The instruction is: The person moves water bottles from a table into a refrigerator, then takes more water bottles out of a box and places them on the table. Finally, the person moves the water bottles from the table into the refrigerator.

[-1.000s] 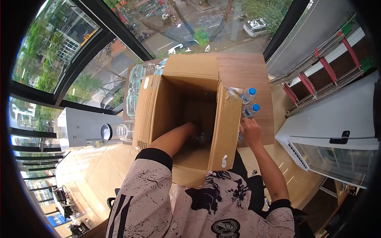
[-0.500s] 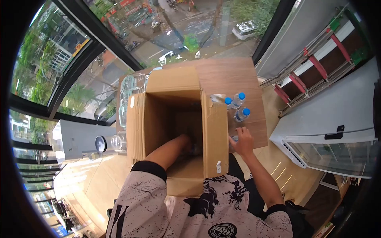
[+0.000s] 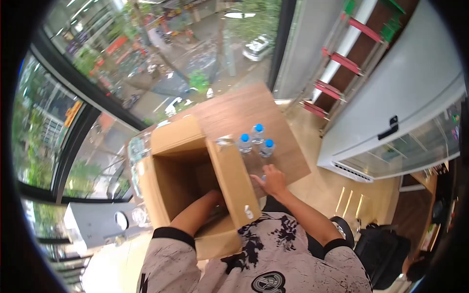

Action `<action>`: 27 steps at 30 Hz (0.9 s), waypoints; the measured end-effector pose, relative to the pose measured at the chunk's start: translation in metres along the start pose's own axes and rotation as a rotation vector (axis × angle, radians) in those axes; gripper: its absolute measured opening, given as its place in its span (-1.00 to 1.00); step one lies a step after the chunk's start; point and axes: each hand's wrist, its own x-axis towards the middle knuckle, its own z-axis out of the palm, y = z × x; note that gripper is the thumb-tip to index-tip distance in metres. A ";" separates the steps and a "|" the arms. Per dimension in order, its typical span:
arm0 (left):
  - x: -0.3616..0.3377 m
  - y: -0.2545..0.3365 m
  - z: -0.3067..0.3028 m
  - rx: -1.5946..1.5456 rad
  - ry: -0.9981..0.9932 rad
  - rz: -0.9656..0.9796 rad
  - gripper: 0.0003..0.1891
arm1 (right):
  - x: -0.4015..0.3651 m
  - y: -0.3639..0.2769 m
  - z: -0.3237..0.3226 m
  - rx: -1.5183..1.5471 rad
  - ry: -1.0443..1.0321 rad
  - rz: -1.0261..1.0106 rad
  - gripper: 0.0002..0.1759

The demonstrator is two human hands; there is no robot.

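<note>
An open cardboard box [image 3: 234,183] stands on the wooden table [image 3: 227,105], its flaps folded outward. My left hand [image 3: 213,198] reaches down inside it; its fingers are hidden, and something clear shows faintly beside it. Right of the box, my right hand [image 3: 273,181] is low over the table edge, thumb and fingers curled round a small clear and bluish thing that looks like a bottle, mostly covered by the hand. Beyond that hand three clear bottles stand close together: a left one [image 3: 245,144], a back one [image 3: 258,134] and a right one [image 3: 266,148], all with blue caps.
Clear plastic items [image 3: 137,149] lie along the table's left edge. A glass-like container [image 3: 140,216] is at the lower left. Large windows rise behind the table. A ladder [image 3: 345,63] and a white glass-doored appliance [image 3: 386,112] stand at the right, with a black bag [image 3: 383,254] below.
The view has turned and shifted, so the box and bottles appear further left and tilted. My left hand remains inside the box and my right hand beside it.
</note>
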 end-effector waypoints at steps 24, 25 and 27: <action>-0.033 -0.026 -0.001 -0.124 0.130 0.044 -0.54 | 0.016 0.035 -0.042 0.096 -0.322 -0.281 -0.63; -0.035 -0.033 0.007 -0.102 0.161 0.082 -0.54 | 0.019 0.039 -0.051 0.093 -0.332 -0.293 -0.63; -0.078 0.001 -0.024 -0.111 0.163 -0.070 -0.59 | 0.026 0.027 -0.088 0.106 -0.283 -0.249 -0.65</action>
